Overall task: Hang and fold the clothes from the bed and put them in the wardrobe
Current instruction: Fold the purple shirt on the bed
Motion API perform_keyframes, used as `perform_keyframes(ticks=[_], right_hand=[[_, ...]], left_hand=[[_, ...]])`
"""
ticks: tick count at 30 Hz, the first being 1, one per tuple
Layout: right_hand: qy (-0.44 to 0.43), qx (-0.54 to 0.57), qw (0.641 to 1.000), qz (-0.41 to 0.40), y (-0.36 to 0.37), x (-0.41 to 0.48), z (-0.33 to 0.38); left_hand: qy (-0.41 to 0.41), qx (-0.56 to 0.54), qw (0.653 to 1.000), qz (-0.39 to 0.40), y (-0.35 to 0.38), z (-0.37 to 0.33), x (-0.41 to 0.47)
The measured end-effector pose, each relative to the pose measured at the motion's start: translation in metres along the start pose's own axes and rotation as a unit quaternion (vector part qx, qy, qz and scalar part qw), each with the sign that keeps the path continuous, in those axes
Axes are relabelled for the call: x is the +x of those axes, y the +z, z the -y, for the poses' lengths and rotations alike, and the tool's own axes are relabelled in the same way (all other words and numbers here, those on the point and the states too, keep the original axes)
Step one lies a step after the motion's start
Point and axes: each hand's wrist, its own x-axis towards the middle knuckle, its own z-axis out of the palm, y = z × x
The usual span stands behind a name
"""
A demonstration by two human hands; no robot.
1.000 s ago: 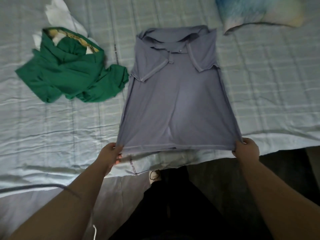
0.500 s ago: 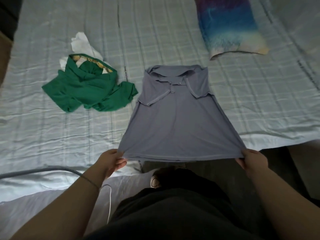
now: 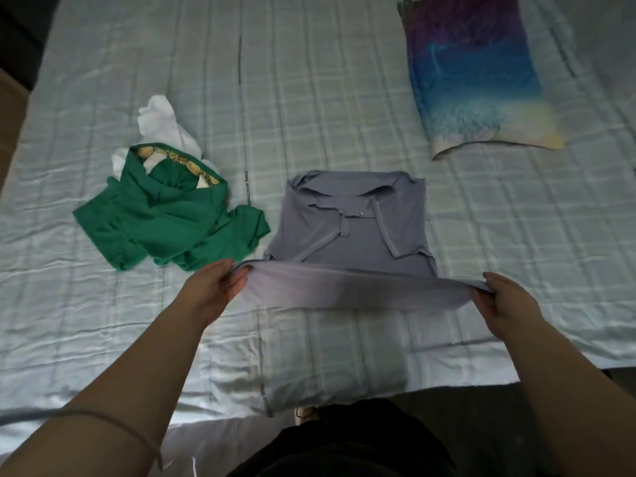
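– Bed (image 3: 344,98), pale checked sheet, is filling nearly the whole view; a pillow (image 3: 475,74) is lying at the far right. What are the hands doing?
– Left hand (image 3: 215,287) is pinching one bottom corner of the grey-blue polo shirt (image 3: 351,228), and right hand (image 3: 502,304) is pinching the other. Both are gripping cloth, and the hem (image 3: 354,287) is stretching taut between them, raised off the sheet.
– Why taut?
– My reading: a straight edge is letting the lower half go over the upper half in one flat fold, without creases. The hem is hovering just short of the turned-in sleeves.
– And the shirt itself?
– It is lying face up mid-bed, collar away from the person. The placket is showing one button, and the sleeves are already lying folded across the chest. It looks like a thin, soft knit; the lifted part is sagging a little and blurring.
– Anything else waiting?
– A green garment (image 3: 165,228) is lying crumpled just beside the shirt, partly over something white (image 3: 158,118). Neither is looking folded yet. No wardrobe is showing.
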Motion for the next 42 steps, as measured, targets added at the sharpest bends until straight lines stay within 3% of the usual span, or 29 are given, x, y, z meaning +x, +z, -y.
perform_keyframes(ticks=[3,6,9,14,18,22,24,26,28,30,33,37,39,42], right_hand=[[-0.038,-0.056,0.996,0.050,0.033,0.055,0.030],[-0.102,-0.152,0.982,0.051,0.071,0.100,0.061],[-0.117,-0.153,0.980,0.055,0.117,0.151,0.088],[-0.175,-0.245,0.952,0.051,0.172,0.208,0.119],[-0.174,-0.256,0.951,0.024,0.205,0.240,0.112],[-0.134,-0.118,0.984,0.008,0.239,0.263,0.083],[-0.200,-0.194,0.960,-0.036,0.250,0.256,0.062],[-0.312,-0.320,0.894,-0.043,0.259,0.241,0.040],[-0.426,-0.427,0.797,0.032,0.266,0.231,0.016],[-0.479,-0.496,0.719,0.082,0.279,0.226,0.006],[-0.480,-0.584,0.649,0.089,0.299,0.233,0.004],[-0.461,-0.665,0.583,0.076,0.303,0.245,-0.019],[-0.460,-0.683,0.562,0.080,0.298,0.249,-0.033],[-0.459,-0.687,0.558,0.071,0.297,0.254,-0.039]], left_hand=[[-0.010,-0.034,0.999,-0.018,0.039,-0.027,0.045],[-0.016,-0.049,0.998,-0.030,0.078,-0.056,0.092],[-0.014,-0.061,0.998,-0.025,0.112,-0.084,0.141],[0.002,-0.041,0.999,-0.023,0.147,-0.106,0.230],[0.004,-0.038,0.999,-0.018,0.162,-0.102,0.287],[0.090,0.046,0.993,-0.065,0.174,-0.068,0.309],[0.196,0.231,0.949,-0.092,0.178,-0.043,0.304],[0.332,0.463,0.819,-0.073,0.181,-0.019,0.296],[0.436,0.607,0.665,0.011,0.185,-0.001,0.298],[0.448,0.685,0.572,0.058,0.201,0.009,0.304],[0.388,0.765,0.513,0.029,0.222,0.017,0.318],[0.370,0.798,0.475,0.006,0.212,0.035,0.335],[0.381,0.799,0.465,0.005,0.205,0.042,0.339],[0.383,0.796,0.468,0.003,0.204,0.046,0.345]])
